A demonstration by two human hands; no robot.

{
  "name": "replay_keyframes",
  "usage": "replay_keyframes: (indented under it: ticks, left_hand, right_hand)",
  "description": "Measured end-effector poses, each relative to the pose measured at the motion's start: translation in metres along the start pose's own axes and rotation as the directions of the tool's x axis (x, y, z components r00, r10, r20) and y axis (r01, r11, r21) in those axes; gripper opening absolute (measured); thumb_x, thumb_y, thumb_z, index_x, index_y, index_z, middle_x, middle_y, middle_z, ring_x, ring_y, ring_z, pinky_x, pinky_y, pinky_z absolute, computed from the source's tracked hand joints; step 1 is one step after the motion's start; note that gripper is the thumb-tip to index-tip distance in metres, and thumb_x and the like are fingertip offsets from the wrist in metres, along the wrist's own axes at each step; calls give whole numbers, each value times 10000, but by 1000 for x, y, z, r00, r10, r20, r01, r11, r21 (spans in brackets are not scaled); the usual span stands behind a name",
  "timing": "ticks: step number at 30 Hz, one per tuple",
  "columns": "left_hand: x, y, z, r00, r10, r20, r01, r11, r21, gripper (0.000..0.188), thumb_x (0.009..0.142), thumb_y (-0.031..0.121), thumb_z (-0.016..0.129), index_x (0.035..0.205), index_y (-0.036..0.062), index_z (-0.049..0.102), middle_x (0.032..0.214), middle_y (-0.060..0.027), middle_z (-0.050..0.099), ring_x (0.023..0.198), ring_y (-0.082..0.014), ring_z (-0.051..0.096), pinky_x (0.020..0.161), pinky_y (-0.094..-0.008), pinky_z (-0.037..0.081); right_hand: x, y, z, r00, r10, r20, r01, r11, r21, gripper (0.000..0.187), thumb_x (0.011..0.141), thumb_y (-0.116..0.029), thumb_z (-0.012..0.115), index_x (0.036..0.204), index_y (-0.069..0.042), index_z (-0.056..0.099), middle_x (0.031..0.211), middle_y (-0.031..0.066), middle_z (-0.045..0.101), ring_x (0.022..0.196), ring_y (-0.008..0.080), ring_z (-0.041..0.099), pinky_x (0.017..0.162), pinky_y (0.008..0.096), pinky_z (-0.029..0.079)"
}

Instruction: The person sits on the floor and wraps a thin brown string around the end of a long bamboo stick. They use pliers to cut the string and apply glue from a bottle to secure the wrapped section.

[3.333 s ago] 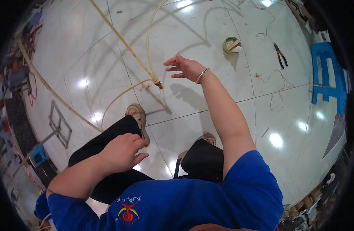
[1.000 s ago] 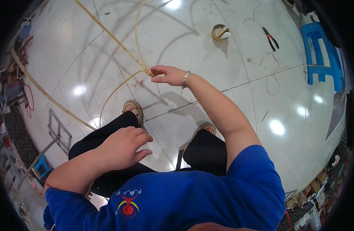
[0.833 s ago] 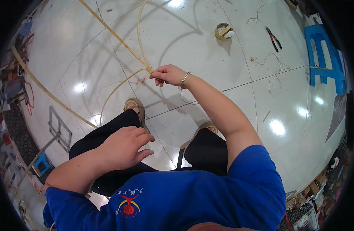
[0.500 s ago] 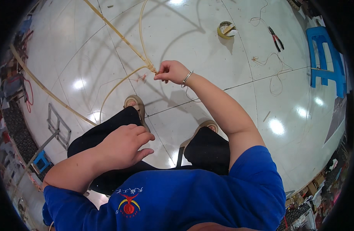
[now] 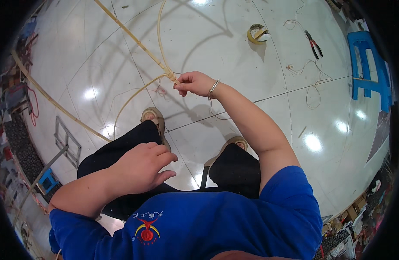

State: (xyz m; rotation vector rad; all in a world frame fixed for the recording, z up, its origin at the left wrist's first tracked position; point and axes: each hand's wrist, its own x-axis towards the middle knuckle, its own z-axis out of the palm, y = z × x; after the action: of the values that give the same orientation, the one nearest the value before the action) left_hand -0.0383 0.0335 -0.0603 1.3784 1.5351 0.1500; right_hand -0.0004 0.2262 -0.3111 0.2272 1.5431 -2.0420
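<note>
Your right hand (image 5: 194, 83) has the tied end of the long pole (image 5: 138, 42) pinched between thumb and fingers, right beside the spot where two thin curved strips (image 5: 160, 34) join it; the grip looks tiny from here, so it is hard to say whether any cord is caught in it too. The pole slants from the top of your view down to that pinch, beyond your left shoe (image 5: 152, 115). Your left hand (image 5: 143, 169) holds nothing, fingers loosely bent and thumb apart, over your left leg. Farther right on the floor (image 5: 225, 110) are a yellowish tape roll (image 5: 250, 34), pliers (image 5: 314, 45) and a blue stool (image 5: 363, 69).
</note>
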Motion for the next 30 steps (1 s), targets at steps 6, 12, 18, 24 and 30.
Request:
replay_keyframes:
  ticks: [6, 12, 18, 24, 30]
  left_hand:
    - [-1, -1, -2, 1000, -4, -12, 4, 1000, -1, 280, 792, 228, 642, 997, 50, 574, 935, -104, 579, 890, -295, 551, 776, -376, 445]
    - [0, 1, 3, 995, 76, -59, -73, 996, 52, 294, 806, 271, 617, 988, 43, 584, 877, -124, 570, 845, -295, 559, 739, -371, 454]
    - [5, 18, -10, 1000, 3, 3, -3, 1000, -1, 270, 818, 261, 615, 1004, 66, 590, 891, -118, 587, 855, -293, 573, 762, -372, 460]
    - [8, 7, -5, 998, 19, 58, -22, 999, 44, 309, 821, 279, 623, 1022, 46, 589, 943, -136, 600, 909, -309, 579, 811, -380, 465]
    - [14, 8, -7, 995, 24, 95, -31, 997, 78, 309, 826, 278, 618, 1031, 49, 585, 953, -140, 598, 925, -310, 573, 816, -383, 461]
  right_hand:
    - [4, 33, -5, 886, -134, -445, -259, 653, -712, 495, 770, -367, 671, 1106, -35, 524, 1117, 134, 538, 974, 236, 558, 800, 355, 480]
    - [15, 121, -11, 762, -108, -639, -573, 349, -742, 229, 830, -99, 449, 1011, -17, 562, 1012, 172, 571, 923, 296, 587, 747, 404, 493]
    - [-2, 81, -76, 907, -119, -404, -231, 661, -714, 169, 743, -109, 553, 858, 4, 603, 722, 131, 667, 660, 261, 654, 603, 344, 520]
    - [-158, -110, -128, 367, -438, -820, 432, 861, -267, 85, 826, -83, 564, 889, -25, 557, 730, 28, 591, 628, 119, 579, 576, 268, 475]
    - [-264, -147, -135, -570, -493, -658, 448, 485, -751, 182, 873, -80, 567, 1030, 9, 542, 827, 73, 634, 696, 126, 610, 657, 224, 500]
